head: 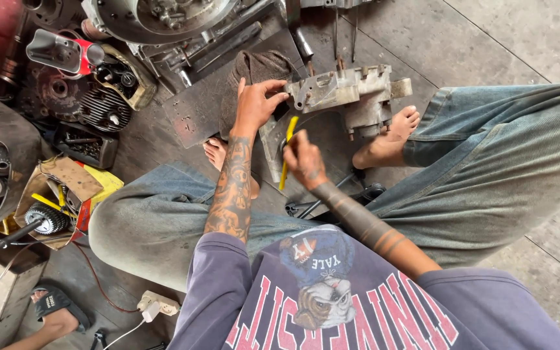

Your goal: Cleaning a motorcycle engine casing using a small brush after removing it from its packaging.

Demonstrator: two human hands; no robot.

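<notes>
A grey metal engine casing stands on the floor between my bare feet. My left hand grips its left edge with fingers curled over the rim. My right hand is closed around a thin yellow-handled tool, whose upper end points toward the casing's lower left side. A flat metal plate and a dark cloth lie just behind my left hand.
Engine parts, a finned cylinder and a round housing crowd the upper left. A torn cardboard box with a gear sits at left. A white power strip lies near my knee. Another person's sandalled foot shows bottom left.
</notes>
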